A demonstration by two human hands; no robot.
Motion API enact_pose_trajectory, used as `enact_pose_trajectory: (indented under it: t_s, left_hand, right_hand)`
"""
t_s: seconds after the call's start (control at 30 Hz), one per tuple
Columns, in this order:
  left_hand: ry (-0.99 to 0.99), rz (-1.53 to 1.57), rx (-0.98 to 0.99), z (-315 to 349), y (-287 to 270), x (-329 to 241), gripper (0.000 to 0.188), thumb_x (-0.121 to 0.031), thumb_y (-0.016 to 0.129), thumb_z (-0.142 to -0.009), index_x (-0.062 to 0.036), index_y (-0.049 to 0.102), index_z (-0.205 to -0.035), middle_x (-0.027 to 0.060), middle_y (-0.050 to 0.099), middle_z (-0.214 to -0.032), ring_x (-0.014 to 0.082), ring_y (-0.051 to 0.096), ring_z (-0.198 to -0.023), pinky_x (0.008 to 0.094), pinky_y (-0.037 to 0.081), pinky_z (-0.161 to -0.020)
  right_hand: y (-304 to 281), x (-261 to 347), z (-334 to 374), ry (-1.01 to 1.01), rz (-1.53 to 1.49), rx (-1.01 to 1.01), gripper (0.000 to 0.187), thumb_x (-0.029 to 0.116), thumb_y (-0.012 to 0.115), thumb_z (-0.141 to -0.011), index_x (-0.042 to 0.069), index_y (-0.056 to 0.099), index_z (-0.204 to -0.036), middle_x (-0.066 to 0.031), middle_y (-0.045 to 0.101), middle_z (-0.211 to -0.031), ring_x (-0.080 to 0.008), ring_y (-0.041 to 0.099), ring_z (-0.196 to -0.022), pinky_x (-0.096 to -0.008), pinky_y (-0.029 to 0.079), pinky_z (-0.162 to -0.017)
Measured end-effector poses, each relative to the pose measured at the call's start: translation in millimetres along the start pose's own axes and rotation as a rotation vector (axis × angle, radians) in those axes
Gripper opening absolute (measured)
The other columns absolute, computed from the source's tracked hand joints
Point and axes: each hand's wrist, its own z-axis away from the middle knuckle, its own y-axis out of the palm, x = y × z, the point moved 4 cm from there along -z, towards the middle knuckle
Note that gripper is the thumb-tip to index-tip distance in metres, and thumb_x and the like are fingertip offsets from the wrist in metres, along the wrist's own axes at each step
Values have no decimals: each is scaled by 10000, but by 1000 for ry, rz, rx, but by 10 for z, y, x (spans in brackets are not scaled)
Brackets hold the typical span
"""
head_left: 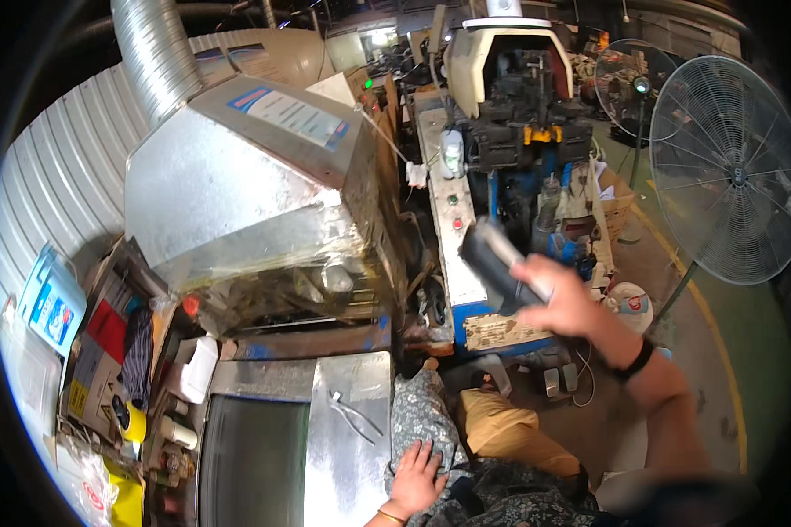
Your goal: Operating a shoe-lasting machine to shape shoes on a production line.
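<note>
We see the right hand (561, 296) with its fingers clamped on the near end of a dark elongated piece with a pale strip (490, 270) (blur hides from us its exact kind). The piece extends forward and left from these fingers, its long axis running upper left to lower right. The left hand (416, 481), farther away, rests on floral cloth (424, 411), fingers slightly apart; beyond, pincers (353, 415) lie on a metal plate (332, 479).
</note>
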Motion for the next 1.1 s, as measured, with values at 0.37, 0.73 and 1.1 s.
enact_pose_trajectory:
  t_s: [0.37,0.73,1.1]
  left_hand:
    - [-195,187,-150,91,395,101,382,-279,644,-826,1,660,-1085,240,552,-1322,461,465,-1243,531,370,-1062]
    - [-204,115,-177,-51,310,-2,273,-202,650,-815,0,667,-998,232,594,-1249,459,514,-1157,528,410,-998]
    - [-196,131,-143,-172,243,-39,327,-250,668,-837,-21,678,-1070,214,595,-1279,432,509,-1197,514,410,-1002]
  right_hand:
    - [-1752,-991,-1179,574,688,-334,787,297,754,-621,275,571,-1386,-189,591,-1272,-350,596,-1151,-399,495,-939]
    - [-1368,-1167,-1086,586,937,-228,875,520,701,-736,320,356,-1514,-223,254,-1573,-451,428,-1303,-461,421,-1058]
    - [-1549,-1368,-1387,470,794,-369,754,415,718,-721,306,497,-1433,-175,324,-1557,-392,448,-1294,-442,441,-1042]
